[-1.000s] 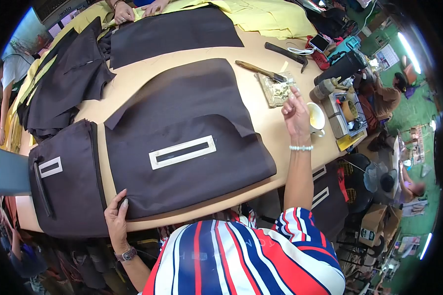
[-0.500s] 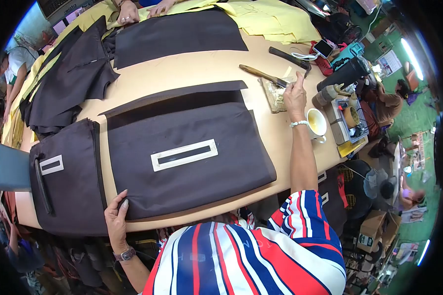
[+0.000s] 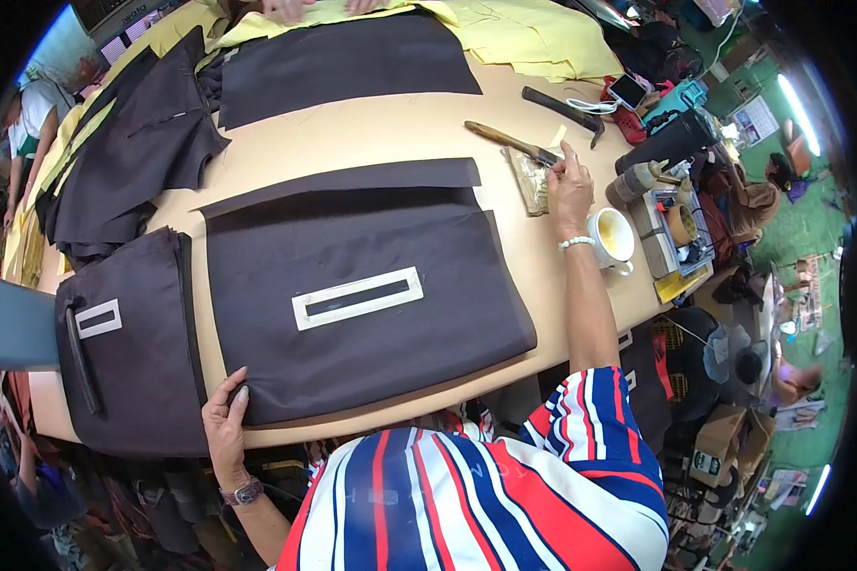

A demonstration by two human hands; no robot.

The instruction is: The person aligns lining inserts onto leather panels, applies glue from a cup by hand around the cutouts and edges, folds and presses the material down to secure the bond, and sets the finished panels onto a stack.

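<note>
A dark fabric panel (image 3: pixel 371 362) lies folded on the table before me, with a white rectangular frame (image 3: pixel 357 298) around a slot on it. My left hand (image 3: pixel 226 414) is at the panel's lower left edge, thumb and fingers closed on it. Beyond the panel on the right, my right hand (image 3: pixel 569 195) has its fingers bent together beside a wooden-handled brush (image 3: pixel 500 136) and a pale strip (image 3: pixel 559 135). What these fingers hold, if anything, is hidden. The brush rests by a flat, pale packet (image 3: pixel 528 181). Beside my right wrist stands a white cup (image 3: pixel 611 236) with something yellow inside.
More dark panels (image 3: pixel 133 371) are stacked at the left under a dark bar (image 3: pixel 81 357). A hammer (image 3: pixel 564 109), a black bottle (image 3: pixel 667 143) and a tool tray (image 3: pixel 681 228) occupy the right. Across the table, another person's hands (image 3: pixel 290 8) touch yellow fabric (image 3: pixel 533 43).
My right hand has drawn slightly left, and its fingers have bent in toward the brush and pale strip. My left hand stays put. Across the table, the other person's hands have shifted.
</note>
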